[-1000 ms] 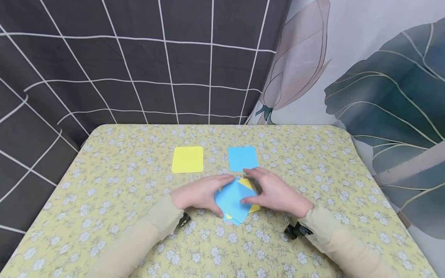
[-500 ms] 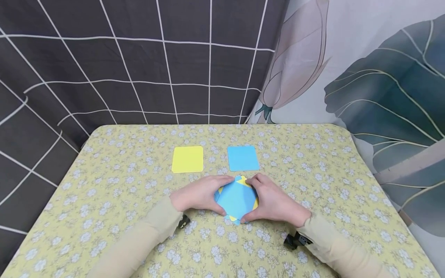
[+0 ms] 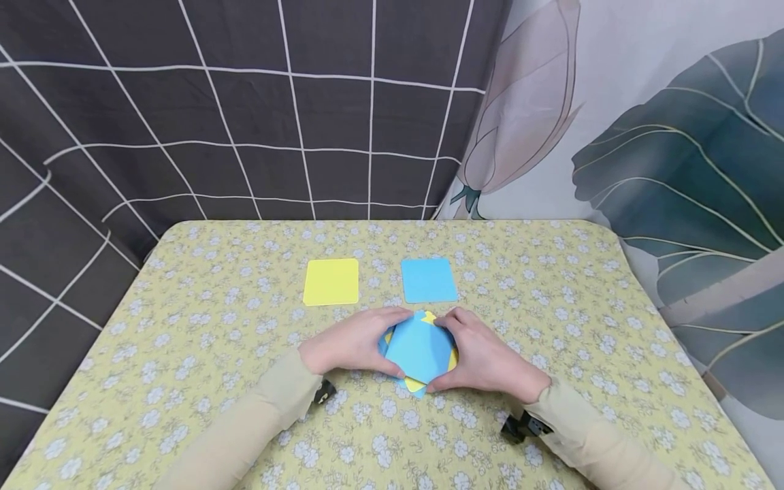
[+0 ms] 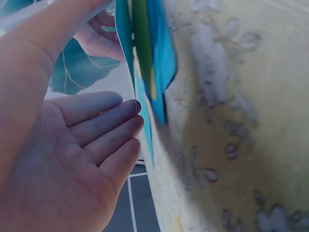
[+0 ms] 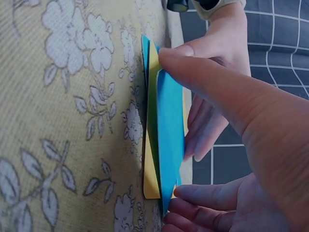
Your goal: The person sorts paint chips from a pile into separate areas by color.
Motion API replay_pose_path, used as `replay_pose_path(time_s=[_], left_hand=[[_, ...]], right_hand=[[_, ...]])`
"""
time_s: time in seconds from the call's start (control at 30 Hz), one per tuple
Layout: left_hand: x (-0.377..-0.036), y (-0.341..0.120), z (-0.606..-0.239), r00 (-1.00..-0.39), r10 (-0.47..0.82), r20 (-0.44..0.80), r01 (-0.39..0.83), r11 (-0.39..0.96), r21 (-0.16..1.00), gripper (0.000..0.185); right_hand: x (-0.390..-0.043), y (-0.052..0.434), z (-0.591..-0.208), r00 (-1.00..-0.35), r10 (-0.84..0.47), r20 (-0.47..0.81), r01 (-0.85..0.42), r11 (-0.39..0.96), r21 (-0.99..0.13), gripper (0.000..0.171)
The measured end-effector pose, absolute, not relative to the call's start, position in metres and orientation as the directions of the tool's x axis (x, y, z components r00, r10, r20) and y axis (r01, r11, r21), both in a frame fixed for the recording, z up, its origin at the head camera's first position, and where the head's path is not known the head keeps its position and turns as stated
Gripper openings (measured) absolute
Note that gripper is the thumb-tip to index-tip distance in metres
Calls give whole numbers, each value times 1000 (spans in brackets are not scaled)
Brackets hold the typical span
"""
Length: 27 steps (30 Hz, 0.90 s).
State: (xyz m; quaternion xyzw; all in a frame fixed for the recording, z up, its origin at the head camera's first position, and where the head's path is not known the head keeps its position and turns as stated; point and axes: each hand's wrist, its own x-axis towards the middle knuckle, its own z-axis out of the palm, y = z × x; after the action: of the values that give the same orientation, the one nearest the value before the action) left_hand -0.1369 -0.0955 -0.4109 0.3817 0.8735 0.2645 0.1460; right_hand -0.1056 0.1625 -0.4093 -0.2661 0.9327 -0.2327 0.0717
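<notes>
A loose pile of square cards (image 3: 419, 350), blue and yellow with rounded corners, lies fanned at uneven angles on the cloth between both hands. A blue card is on top, with yellow and blue corners poking out beneath. My left hand (image 3: 361, 342) holds the pile from the left, thumb at the near corner and fingers along the far-left edge. From the right, my right hand (image 3: 486, 357) grips it between thumb and fingers. In the right wrist view the top blue card (image 5: 170, 130) stands slightly apart from the yellow card (image 5: 152, 145) below.
Beyond the hands, a yellow square (image 3: 331, 282) lies at left and a blue square (image 3: 429, 280) at right, side by side. A floral cloth (image 3: 202, 340) covers the table. Dark checked fabric (image 3: 245, 109) hangs behind, with a leaf-patterned curtain (image 3: 692, 170) at the right.
My right hand has closed in on the pile's right edges, its thumb coming down to the near corner. The top blue card has turned and shifted slightly right. The left hand has barely moved.
</notes>
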Motion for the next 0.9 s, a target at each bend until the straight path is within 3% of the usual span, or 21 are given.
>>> replay_pose_path(time_s=[0.43,0.9], left_hand=[[-146,-91,-396,-716,697,20,605,607,515,103],[-198,-75,-377,-805,563,188,575,661,481,106]], right_hand=[[-120,164,-394,-866,-500,15,-452,768,-453,106],[-194,172,-353,-831,-546,107,-533,726,-434,107]])
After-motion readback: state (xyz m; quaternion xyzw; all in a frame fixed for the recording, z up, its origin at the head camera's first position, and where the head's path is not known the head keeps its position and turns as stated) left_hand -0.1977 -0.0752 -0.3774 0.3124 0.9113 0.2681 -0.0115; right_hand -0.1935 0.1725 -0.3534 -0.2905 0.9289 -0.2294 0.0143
